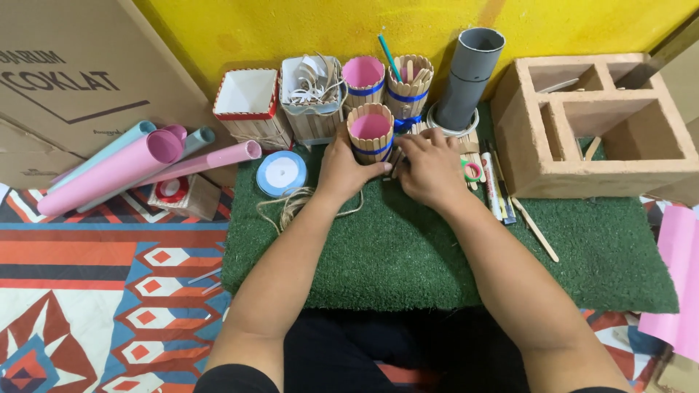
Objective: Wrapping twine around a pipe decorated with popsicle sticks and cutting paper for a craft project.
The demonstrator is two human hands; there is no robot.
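My left hand [342, 169] wraps the stick-clad cup [370, 132] standing on the green mat [408, 255] to steady it, while my right hand [431, 167] pinches loose wooden sticks [394, 159] beside its base.

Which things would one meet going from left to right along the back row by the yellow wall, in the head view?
Rolled pink paper tubes → square stick box with a red rim → stick box of white strips → pink-lined stick cup → stick cup holding a teal pencil → grey pipe → tan compartment block.
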